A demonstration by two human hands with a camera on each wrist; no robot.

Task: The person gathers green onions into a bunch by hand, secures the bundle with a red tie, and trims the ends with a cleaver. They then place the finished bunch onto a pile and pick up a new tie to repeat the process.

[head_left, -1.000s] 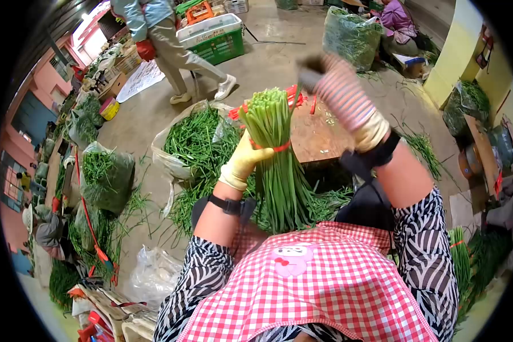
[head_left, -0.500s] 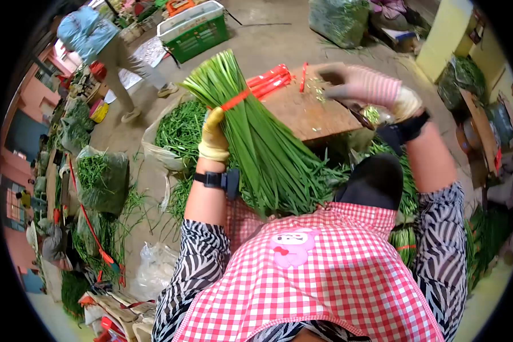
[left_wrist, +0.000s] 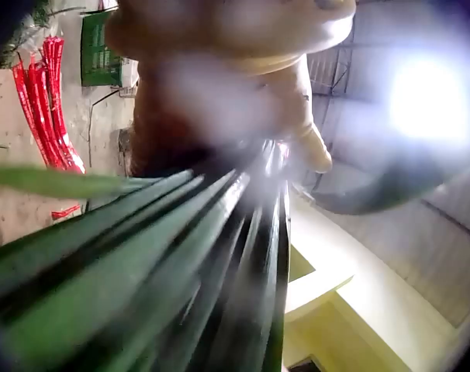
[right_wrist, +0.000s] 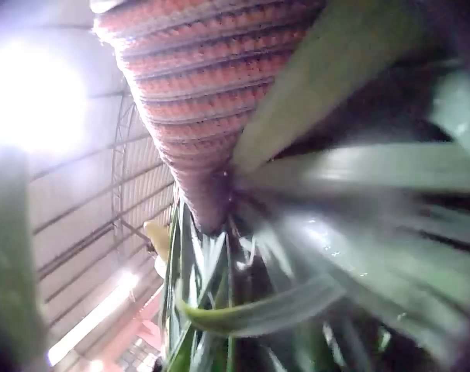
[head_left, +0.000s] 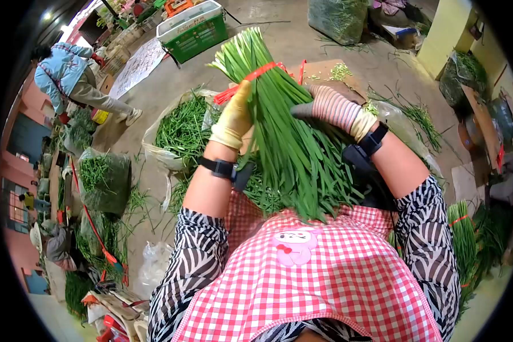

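Observation:
A thick bundle of garlic chives (head_left: pixel 290 137) leans across the person's front, pale cut ends up and away, dark leaves down to the apron. A red tie (head_left: pixel 262 71) circles it near the cut ends. The left hand (head_left: pixel 233 117), in a yellow glove, grips the bundle from the left just below the tie; its leaves (left_wrist: pixel 150 279) spread out below the glove in the left wrist view. From the right, the right hand (head_left: pixel 335 109), in a striped glove, curls on the leaves about halfway up. Leaves hide part of its fingers in the right wrist view.
Behind the bundle is a wooden board (head_left: pixel 325 74) with chive trimmings and red ties (left_wrist: pixel 45 108). A bag of loose greens (head_left: pixel 182 128) stands left. Farther off are a green crate (head_left: pixel 194 40), a filled bag (head_left: pixel 336 21) and another person (head_left: pixel 68 77) bending.
The bundle has swung left, then back toward the middle, and lifted. The right hand came down from the upper right, over the board, onto the leaves. The other person walked left and bent over.

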